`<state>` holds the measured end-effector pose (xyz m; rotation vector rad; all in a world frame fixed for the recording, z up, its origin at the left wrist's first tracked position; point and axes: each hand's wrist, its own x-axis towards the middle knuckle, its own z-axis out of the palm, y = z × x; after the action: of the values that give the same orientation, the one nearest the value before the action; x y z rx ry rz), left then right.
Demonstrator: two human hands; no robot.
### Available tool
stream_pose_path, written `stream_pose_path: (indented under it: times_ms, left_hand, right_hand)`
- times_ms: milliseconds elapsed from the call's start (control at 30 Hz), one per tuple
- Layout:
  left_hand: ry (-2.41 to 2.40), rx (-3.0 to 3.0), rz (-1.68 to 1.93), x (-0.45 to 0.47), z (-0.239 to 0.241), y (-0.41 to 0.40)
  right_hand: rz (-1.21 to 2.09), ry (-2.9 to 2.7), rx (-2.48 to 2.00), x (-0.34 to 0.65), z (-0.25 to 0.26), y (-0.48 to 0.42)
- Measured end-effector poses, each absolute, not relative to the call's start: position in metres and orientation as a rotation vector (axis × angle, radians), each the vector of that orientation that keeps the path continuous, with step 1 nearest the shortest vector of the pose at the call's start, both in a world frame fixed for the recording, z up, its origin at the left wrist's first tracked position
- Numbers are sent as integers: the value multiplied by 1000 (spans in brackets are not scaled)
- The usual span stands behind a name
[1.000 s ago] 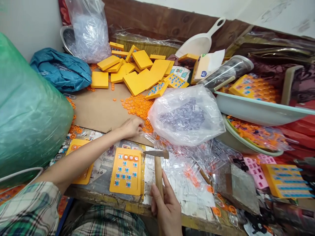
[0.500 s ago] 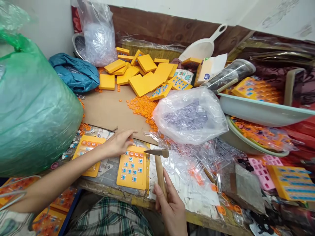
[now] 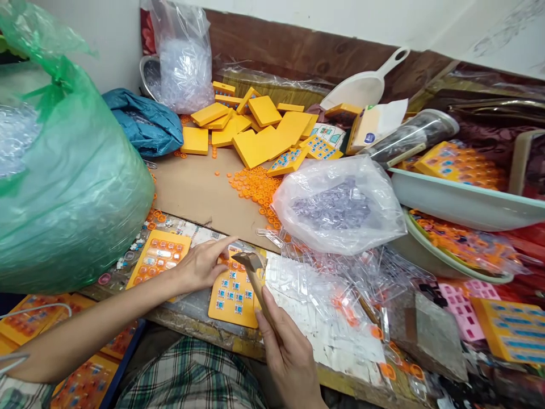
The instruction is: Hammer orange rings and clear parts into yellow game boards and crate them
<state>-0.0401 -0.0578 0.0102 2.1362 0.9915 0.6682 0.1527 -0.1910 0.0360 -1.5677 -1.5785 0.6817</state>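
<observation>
A person's two bare hands work at the front of a cluttered table (image 3: 242, 344), seen from above. The right hand (image 3: 288, 345) has its grip closed around the wooden handle of a hammer (image 3: 250, 261), which slants up and to the left. The hammer's dark metal head is over the upper right part of a yellow panel (image 3: 234, 288); whether it touches cannot be told. This panel lies flat near the table's front edge, dotted with small blue squares.

The left hand (image 3: 199, 266) is at the panel's upper left, its grip spread: forefinger stretched out toward the top edge, thumb parted below it. The other fingers are hard to make out. Partly behind the left forearm lies a second yellow panel (image 3: 158, 257), set with orange and clear pieces.

Beyond the hands, a sheet of cardboard (image 3: 191, 187) carries a heap of orange rings (image 3: 258, 186), just beside an open whitish bag (image 3: 336, 209) of clear plastic pieces. Behind the heap are piled yellow boxes (image 3: 264, 111). A large green bag (image 3: 80, 210) bulges at the left, and a pale tray (image 3: 464, 199) stands at the right, holding more yellow and orange parts.
</observation>
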Motion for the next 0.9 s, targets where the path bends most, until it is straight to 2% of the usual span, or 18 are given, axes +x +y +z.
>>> stream_pose_path:
  times_ms: [367,533,667,900]
  left_hand:
    - [1088,2083,584,-38,13,-61]
    - [1120,2039,502,-35,17,-34]
    - [1095,2217,586,5,21,16]
    - [1103,2272,565,75,6,59]
  right_hand:
    - [860,-1562,-1682,151,32,-190]
    - [880,-1138,-1711,165,18,-197]
    - [962,-728,-1778,175,14,-203]
    - [1001,-561,-1709,175,15,-201]
